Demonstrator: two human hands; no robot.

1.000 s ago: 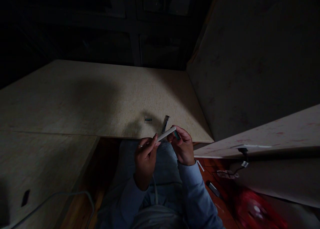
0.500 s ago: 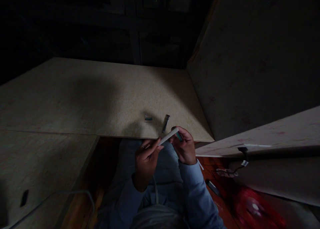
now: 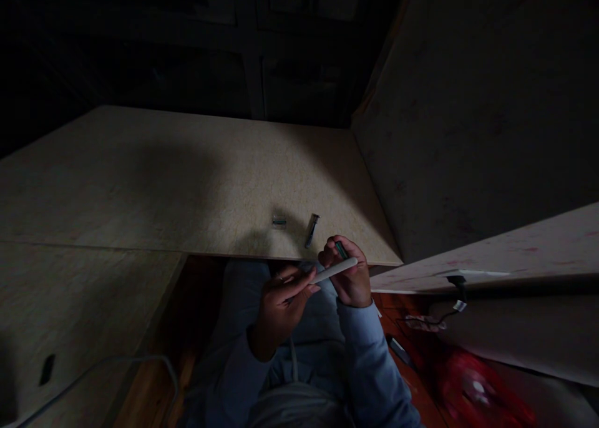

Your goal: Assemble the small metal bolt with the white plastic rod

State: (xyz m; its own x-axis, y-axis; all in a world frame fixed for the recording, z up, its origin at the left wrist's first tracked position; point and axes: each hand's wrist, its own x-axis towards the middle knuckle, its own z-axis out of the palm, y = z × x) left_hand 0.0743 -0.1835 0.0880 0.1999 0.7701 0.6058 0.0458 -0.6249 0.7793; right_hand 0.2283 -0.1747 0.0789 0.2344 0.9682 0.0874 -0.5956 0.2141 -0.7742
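My left hand (image 3: 286,300) is closed around a slim white stick (image 3: 334,271) with a rounded end. The stick slants up to the right, and its tip lies in front of my right palm; whether it touches is unclear. In my right hand (image 3: 352,278), bent fingers hold a small dark green piece (image 3: 341,250) that resembles a razor cartridge. On the table beyond my hands lies a razor (image 3: 311,231), its head pointing away from me. To its left is a small clear case (image 3: 279,222) with a dark green strip in it.
The pale table (image 3: 243,166) ends just beyond my hands and meets a wall (image 3: 468,135) on the right. At left, a second surface (image 3: 84,309) carries a grey cable (image 3: 126,358). A red plastic bag (image 3: 477,384) lies low on the right.
The white stick has moved right and slightly down, with its tip now below the green piece. My left hand has shifted right with it. My right hand has turned slightly, showing the green piece more.
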